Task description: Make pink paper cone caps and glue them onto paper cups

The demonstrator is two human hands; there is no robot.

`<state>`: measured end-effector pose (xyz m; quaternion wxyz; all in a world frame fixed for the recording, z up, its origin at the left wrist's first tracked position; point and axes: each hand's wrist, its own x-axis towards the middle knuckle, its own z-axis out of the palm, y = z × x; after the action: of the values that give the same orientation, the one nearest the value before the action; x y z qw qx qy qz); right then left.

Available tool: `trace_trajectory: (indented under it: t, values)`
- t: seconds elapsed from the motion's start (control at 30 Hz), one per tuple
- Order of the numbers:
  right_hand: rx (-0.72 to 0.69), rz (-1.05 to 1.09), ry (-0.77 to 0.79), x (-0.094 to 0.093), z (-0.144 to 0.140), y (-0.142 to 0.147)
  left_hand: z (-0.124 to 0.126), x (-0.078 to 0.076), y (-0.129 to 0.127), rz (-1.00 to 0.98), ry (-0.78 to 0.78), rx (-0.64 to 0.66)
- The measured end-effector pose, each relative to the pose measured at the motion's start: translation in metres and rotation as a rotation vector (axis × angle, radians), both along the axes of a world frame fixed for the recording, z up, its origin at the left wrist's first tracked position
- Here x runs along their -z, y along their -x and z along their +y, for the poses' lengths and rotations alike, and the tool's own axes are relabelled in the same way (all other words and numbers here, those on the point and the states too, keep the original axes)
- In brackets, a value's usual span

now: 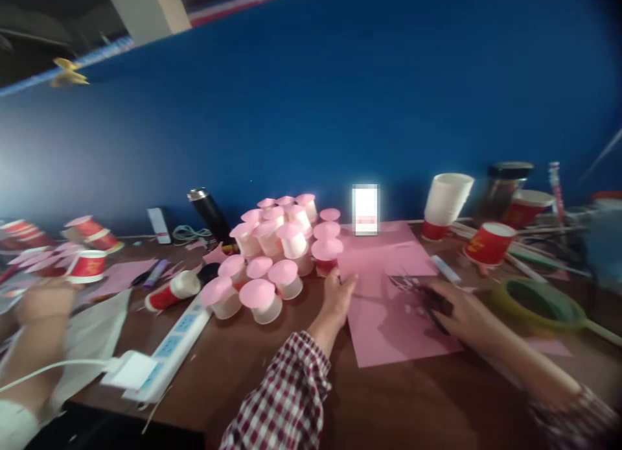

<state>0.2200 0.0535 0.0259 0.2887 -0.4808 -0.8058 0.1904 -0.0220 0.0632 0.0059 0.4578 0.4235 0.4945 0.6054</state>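
My left hand (337, 299) rests on the left edge of a pink paper sheet (389, 336) lying on the brown table (243, 366), fingers pinching the paper's edge. My right hand (459, 310) grips dark-handled scissors (422, 293) whose blades lie over the pink sheet. More pink sheets (389, 246) lie behind. Left of my left hand stands a cluster of white cups topped with pink paper discs (272, 255).
A white power strip (170, 346) with a plug lies at the front left. A black flask (211, 216), red paper cups (488, 242), a white cup stack (447, 200), a jar (503, 190) and a green tape roll (537, 305) stand around. Another person's hand (41, 304) is at far left.
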Motion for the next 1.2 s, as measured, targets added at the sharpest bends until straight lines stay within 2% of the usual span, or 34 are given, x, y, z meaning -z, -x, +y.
trace_trajectory:
  t: [0.17, 0.4, 0.53, 0.67, 0.8, 0.9, 1.0, 1.1, 1.2]
  values:
    - [0.007, -0.064, -0.015, -0.008, -0.003, 0.001, -0.001, -0.007, 0.001, -0.021, 0.034, 0.037]
    - [-0.008, -0.067, 0.015, -0.008, -0.006, 0.002, -0.005, -0.014, -0.001, -0.266, 0.084, 0.183]
    - [-0.041, 0.043, 0.034, -0.014, -0.008, 0.003, -0.006, -0.019, 0.0, -0.351, 0.101, 0.288]
    - [-0.068, 0.319, 0.24, -0.031, -0.015, 0.003, -0.012, -0.029, 0.007, -0.454, 0.164, 0.413]
    - [-0.225, 0.502, 0.454, -0.044, -0.022, 0.005, -0.019, -0.035, 0.011, -0.474, 0.227, 0.482]
    - [-0.242, 0.552, 0.5, -0.041, -0.021, 0.003, -0.021, -0.036, 0.012, -0.456, 0.23, 0.541]
    - [-0.154, 0.666, 0.497, -0.03, -0.016, -0.003, -0.02, -0.035, 0.013, -0.455, 0.171, 0.488]
    - [-0.16, 0.781, 0.535, -0.018, -0.01, -0.006, -0.019, -0.034, 0.012, -0.461, 0.129, 0.457]
    - [-0.082, 0.714, 0.563, -0.014, -0.008, -0.002, -0.017, -0.031, 0.006, -0.462, 0.119, 0.482]
